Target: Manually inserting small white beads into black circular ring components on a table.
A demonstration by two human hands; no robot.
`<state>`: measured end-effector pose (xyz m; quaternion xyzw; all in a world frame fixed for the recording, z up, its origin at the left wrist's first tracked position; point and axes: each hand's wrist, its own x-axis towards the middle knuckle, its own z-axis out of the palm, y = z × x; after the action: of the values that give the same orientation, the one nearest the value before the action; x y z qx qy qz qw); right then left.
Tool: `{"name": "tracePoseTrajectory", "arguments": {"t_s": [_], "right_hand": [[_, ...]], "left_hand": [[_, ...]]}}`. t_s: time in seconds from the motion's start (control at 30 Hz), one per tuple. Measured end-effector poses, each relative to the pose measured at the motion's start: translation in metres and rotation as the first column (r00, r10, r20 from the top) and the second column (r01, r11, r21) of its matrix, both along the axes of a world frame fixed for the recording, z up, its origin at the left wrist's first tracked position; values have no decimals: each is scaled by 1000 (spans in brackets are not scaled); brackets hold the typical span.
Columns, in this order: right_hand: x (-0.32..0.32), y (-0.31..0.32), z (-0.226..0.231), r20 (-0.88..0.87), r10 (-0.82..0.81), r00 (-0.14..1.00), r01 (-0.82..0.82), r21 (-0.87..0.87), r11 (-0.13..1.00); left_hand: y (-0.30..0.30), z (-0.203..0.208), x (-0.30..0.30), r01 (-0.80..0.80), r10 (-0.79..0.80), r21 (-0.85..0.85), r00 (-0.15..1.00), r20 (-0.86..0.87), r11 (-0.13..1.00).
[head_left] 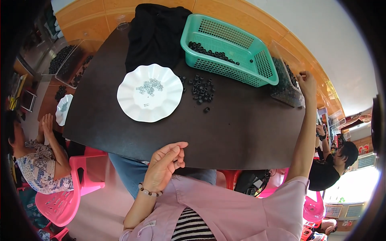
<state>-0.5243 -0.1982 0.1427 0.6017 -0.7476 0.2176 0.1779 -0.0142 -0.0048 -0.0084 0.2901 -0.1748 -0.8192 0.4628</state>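
Observation:
My left hand (pixel 165 161), with a beaded bracelet at the wrist, hovers over the table's near edge. Its thumb and forefinger are pinched; anything between them is too small to make out. My right arm reaches far right, where my right hand (pixel 307 85) is at the rim of a clear bin (pixel 286 97) of small black parts. Its fingers are curled, and whatever they grip is hidden. On the table, a white scalloped plate (pixel 130 102) carries small clear pieces (pixel 150 85). To its right lies a loose cluster of small black ring-like parts (pixel 202 89).
A green perforated basket (pixel 225 70) with more black parts stands at the back of the dark table (pixel 241 132). Black cloth (pixel 155 36) lies behind the plate. One person (pixel 44 156) sits at left by a pink chair (pixel 60 201); another (pixel 333 164) is at right.

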Motion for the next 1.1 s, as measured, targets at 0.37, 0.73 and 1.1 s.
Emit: {"name": "tracePoseTrajectory", "arguments": {"t_s": [0.37, 0.73, 1.1], "right_hand": [[33, 10, -27, 1, -23, 1000, 23, -169, 985], [250, 54, -102, 245, 800, 547, -832, 55, 552], [267, 36, -130, 209, 761, 614, -789, 113, 604]], "left_hand": [[2, 1, 1, 1, 0, -9, 999, 33, 1000], [5, -1, 1, -16, 17, -8, 999, 45, 1000], [2, 3, 0, -25, 24, 12, 998, 55, 1000]]}}
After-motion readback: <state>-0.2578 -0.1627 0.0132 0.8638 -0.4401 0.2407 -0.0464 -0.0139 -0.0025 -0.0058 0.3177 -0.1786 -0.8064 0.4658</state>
